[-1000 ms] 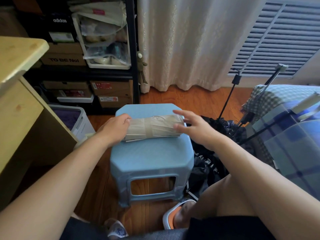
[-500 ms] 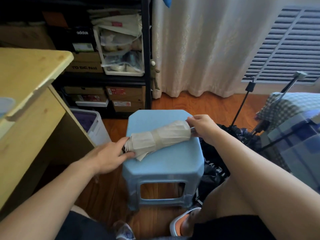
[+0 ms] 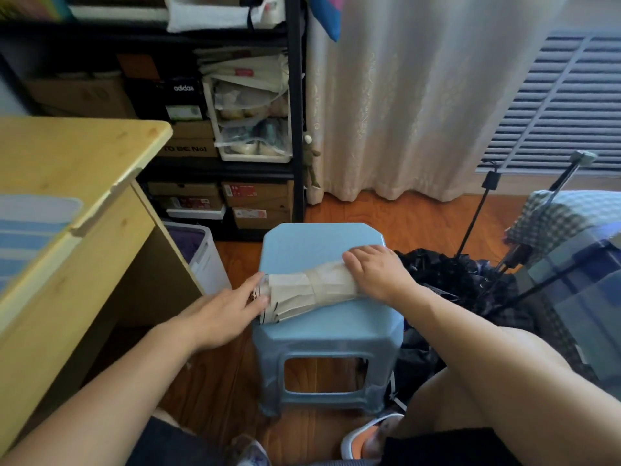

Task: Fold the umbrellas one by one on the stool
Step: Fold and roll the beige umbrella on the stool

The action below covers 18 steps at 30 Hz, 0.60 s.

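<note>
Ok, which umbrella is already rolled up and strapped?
The beige umbrella lying on the blue stool, under both hands. The dark umbrella on the floor, right of the stool, is a loose, unfolded heap.

Stool (image 3: 322, 243) at centre with a folded umbrella (image 3: 312, 290) on it; counter (image 3: 67, 169) at nine o'clock, shelf (image 3: 295, 95) at twelve.

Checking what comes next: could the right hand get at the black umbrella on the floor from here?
Probably yes. The right hand rests on the beige umbrella at the stool's right edge, and the black umbrella lies just beyond, nothing between them.
</note>
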Each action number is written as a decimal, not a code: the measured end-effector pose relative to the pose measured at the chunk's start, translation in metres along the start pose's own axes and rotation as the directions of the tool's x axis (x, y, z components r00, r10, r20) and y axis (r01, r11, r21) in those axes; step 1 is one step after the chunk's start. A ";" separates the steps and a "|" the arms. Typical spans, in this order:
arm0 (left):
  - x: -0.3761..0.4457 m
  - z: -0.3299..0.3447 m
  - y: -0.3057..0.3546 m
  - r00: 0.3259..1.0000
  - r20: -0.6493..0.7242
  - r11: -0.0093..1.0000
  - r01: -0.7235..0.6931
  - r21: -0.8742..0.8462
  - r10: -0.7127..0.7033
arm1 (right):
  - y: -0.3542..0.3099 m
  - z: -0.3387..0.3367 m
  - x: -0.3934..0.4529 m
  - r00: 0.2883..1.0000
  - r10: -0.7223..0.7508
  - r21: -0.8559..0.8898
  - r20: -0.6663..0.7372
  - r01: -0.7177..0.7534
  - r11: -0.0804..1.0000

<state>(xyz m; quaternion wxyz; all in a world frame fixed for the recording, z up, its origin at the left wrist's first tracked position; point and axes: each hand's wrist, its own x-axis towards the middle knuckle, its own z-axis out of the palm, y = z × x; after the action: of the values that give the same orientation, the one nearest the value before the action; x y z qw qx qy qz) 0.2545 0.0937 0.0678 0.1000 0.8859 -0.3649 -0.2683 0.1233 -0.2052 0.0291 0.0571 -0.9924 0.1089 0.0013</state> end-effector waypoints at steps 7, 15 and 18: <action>-0.041 0.021 0.010 0.998 -0.061 0.714 -0.049 -0.698 0.009 | -0.007 -0.054 -0.019 0.868 0.457 0.410 -0.196 -0.351 0.842; 0.008 -0.123 0.156 0.960 -0.225 -0.126 -0.247 -0.961 -0.169 | -0.103 -0.207 -0.015 0.950 0.211 0.932 0.230 -0.277 0.234; 0.010 -0.188 0.196 0.980 -0.162 -0.305 -0.189 -0.933 -0.113 | -0.109 -0.259 0.002 0.961 0.233 0.949 0.147 -0.203 0.241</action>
<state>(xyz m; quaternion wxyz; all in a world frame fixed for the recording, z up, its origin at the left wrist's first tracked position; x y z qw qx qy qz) 0.2475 -0.0569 0.2944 0.8162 0.4481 -0.0154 -0.3644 0.1462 -0.1296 0.2988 0.6390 -0.7324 0.2247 -0.0689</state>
